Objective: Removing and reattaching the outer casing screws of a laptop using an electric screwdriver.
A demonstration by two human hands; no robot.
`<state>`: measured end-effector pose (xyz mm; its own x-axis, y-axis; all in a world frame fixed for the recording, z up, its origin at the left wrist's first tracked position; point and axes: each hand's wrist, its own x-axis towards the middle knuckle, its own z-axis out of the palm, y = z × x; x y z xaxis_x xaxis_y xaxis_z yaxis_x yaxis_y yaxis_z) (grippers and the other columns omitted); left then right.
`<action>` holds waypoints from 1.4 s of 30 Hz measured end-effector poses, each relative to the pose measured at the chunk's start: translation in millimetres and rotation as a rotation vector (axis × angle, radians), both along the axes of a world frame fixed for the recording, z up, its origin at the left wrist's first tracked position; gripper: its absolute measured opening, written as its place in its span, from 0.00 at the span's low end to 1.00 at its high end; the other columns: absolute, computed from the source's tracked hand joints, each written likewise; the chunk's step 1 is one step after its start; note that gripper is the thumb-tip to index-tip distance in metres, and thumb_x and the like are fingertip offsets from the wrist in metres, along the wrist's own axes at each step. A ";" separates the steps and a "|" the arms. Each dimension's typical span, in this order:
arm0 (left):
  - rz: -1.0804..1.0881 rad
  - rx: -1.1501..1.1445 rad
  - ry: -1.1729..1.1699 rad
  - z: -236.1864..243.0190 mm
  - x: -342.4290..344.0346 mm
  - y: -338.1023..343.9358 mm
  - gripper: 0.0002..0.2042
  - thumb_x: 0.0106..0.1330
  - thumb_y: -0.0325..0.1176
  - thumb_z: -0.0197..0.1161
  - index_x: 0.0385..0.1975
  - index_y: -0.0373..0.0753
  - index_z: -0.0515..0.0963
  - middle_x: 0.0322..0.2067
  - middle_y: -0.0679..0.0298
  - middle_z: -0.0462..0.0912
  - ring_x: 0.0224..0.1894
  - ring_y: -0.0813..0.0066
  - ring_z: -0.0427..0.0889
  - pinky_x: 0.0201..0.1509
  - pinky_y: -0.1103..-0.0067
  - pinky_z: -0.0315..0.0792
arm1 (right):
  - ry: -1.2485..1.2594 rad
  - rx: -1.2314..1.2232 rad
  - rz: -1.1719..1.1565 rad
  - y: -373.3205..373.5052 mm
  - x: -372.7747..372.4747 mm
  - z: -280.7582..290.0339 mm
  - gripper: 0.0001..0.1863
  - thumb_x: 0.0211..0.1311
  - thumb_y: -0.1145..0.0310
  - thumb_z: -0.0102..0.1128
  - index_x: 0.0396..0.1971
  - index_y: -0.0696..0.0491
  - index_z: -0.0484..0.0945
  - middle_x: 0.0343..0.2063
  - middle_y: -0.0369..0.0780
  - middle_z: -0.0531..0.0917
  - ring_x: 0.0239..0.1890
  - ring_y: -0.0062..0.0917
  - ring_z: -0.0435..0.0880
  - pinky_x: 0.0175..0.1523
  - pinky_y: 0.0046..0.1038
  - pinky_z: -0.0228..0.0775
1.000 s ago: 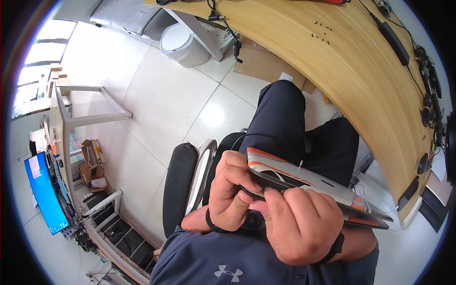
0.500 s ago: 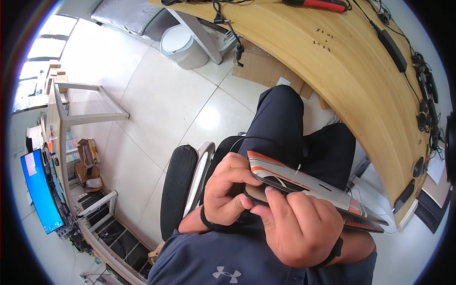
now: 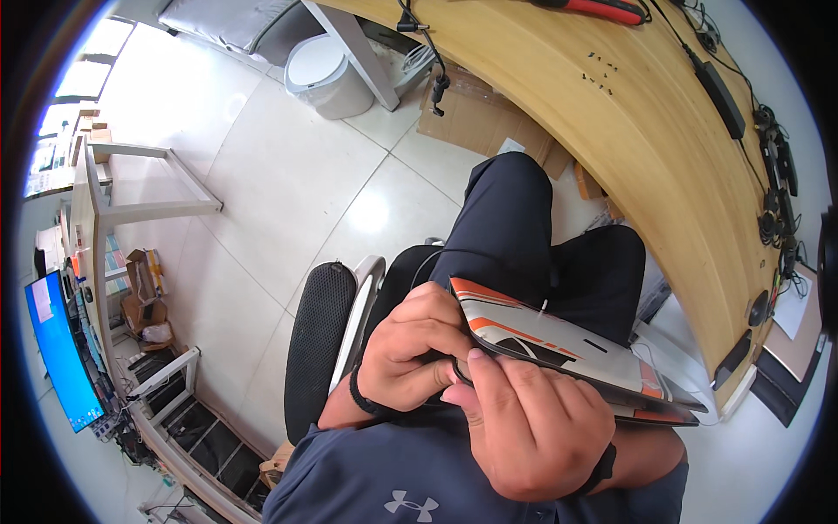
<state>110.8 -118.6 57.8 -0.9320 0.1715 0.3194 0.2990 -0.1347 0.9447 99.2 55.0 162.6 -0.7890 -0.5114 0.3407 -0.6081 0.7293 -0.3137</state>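
Over my lap lies a flat device (image 3: 567, 336) with a white, orange and black shell and a dark edge; a thin cable runs by its far corner. My left hand (image 3: 410, 349) has its fingers closed around the device's left end, thumb on a small dark piece at the edge. My right hand (image 3: 532, 428) is closed at the near edge, index finger and thumb pressed on that same piece, which the fingers mostly hide. Both wrists wear black bands.
A curved wooden desk (image 3: 646, 140) with small screws (image 3: 601, 86), cables and a power adapter (image 3: 717, 92) fills the right. A padded armrest (image 3: 319, 341) is at my left. Behind are a white bin (image 3: 323, 65), cardboard (image 3: 458, 109), a metal frame (image 3: 161, 210) and a lit monitor (image 3: 61, 349).
Both hands and the device have shifted slightly left in the picture. The small dark piece, more exposed half a second ago, is now mostly covered by my fingers.
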 end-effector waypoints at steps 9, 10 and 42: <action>-0.026 0.029 0.016 -1.5 -3.6 -4.0 0.09 0.65 0.37 0.72 0.35 0.37 0.84 0.33 0.64 0.81 0.35 0.66 0.75 0.45 0.72 0.67 | -0.052 0.056 0.004 -4.5 5.4 3.8 0.14 0.62 0.58 0.71 0.32 0.54 0.86 0.22 0.34 0.80 0.19 0.25 0.77 0.23 0.25 0.62; -0.028 0.027 0.024 -1.4 -4.0 -3.8 0.09 0.65 0.37 0.72 0.35 0.37 0.83 0.33 0.64 0.81 0.35 0.66 0.75 0.44 0.72 0.67 | -0.051 0.063 0.007 -4.0 4.5 1.7 0.14 0.62 0.58 0.71 0.32 0.54 0.86 0.22 0.34 0.80 0.19 0.25 0.77 0.23 0.25 0.62; 0.193 -0.807 0.327 74.1 -6.1 33.5 0.12 0.54 0.44 0.74 0.32 0.45 0.85 0.30 0.70 0.79 0.32 0.68 0.74 0.42 0.71 0.67 | -0.075 -0.101 -0.004 60.3 14.9 -1.9 0.11 0.54 0.71 0.64 0.36 0.60 0.83 0.27 0.36 0.78 0.25 0.22 0.78 0.29 0.22 0.69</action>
<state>104.7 -85.0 131.9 -0.8513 0.3084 0.4245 0.5188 0.6151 0.5937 114.1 115.3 160.7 -0.8163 -0.4741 0.3300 -0.5771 0.6944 -0.4299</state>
